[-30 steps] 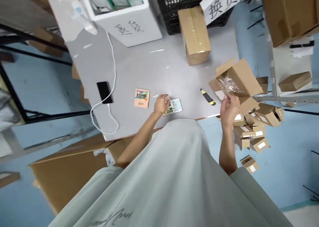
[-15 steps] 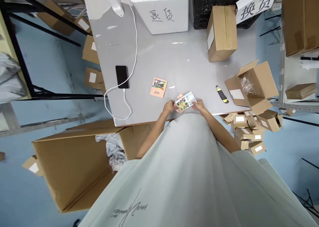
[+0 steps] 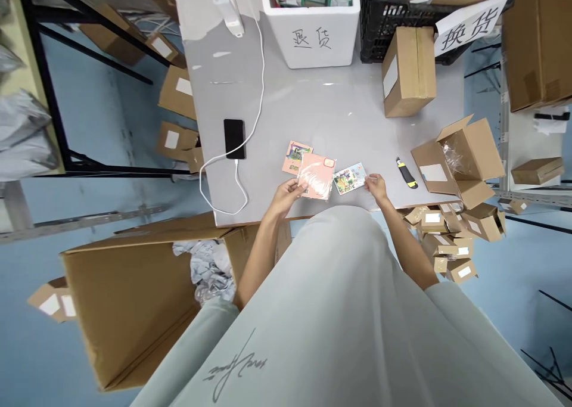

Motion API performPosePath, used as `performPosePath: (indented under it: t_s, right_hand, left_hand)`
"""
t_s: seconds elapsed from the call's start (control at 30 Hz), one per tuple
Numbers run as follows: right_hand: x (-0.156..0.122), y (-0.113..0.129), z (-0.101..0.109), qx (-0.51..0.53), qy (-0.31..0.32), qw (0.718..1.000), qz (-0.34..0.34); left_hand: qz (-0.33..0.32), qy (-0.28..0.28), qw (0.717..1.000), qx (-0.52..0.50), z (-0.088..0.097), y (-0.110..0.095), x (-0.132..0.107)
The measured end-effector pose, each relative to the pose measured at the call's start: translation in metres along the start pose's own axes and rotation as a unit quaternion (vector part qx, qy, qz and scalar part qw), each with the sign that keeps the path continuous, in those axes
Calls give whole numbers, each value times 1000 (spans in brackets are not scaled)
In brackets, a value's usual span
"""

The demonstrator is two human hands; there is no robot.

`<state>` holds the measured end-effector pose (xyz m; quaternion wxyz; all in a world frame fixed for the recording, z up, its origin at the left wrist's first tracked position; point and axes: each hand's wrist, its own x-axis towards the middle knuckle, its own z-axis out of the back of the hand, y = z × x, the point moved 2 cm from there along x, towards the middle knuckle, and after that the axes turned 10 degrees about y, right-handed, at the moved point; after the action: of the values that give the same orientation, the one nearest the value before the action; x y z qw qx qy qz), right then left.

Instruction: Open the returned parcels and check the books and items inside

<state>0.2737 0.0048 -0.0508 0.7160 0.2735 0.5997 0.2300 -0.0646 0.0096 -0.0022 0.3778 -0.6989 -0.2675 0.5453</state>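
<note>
Left hand (image 3: 288, 191): thumb and fingers pinch the near-left edge of a pink card (image 3: 316, 176) in a glossy clear sleeve. We see the card tilted, with its far side over the grey table (image 3: 313, 109).

Right hand (image 3: 376, 186): fingers drawn together at the right edge of a colourful picture card (image 3: 350, 178). We can't tell whether that is a grip or only contact. This card sits just right of the pink one, near the table's front edge.

A third card (image 3: 292, 155) lies flat on the table, with the pink card overlapping its near-right corner.

Around them we note:
- a black phone (image 3: 235, 138) left of the cards, with a white cable (image 3: 255, 106) plugged in and looping off the front edge
- a yellow-and-black utility knife (image 3: 407, 173) just right of the right hand
- an open cardboard box (image 3: 473, 151) at the table's right edge, with clear plastic inside
- a sealed cardboard box (image 3: 409, 70) further back
- a white foam bin (image 3: 313, 34) with handwriting at the back, and a black crate (image 3: 379, 31) beside it with a paper sign (image 3: 469, 25) on it

On the floor we see a large open carton (image 3: 134, 311) at lower left with crumpled wrapping inside, and a pile of small labelled boxes (image 3: 451, 234) at right, below the table edge.
</note>
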Motion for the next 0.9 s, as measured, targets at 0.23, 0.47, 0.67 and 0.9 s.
performPosePath:
  t_s: [0.23,0.47,0.67,0.9]
  right_hand:
    - [-64,62,-31,61,230,956,172]
    - [-88,79,-22,72,248,947,194]
    - [-87,71,-19,127,282,942,132]
    - [-84,67,-27,97,361,918,132]
  left_hand:
    - [-33,81,993,-74,-44,-23,2]
    - [-71,114,984,-120,-66,-43,6]
    - [-68,140,974,-162,-73,-57,-5]
    - [-56,171,971,-156,-79,-59,-8]
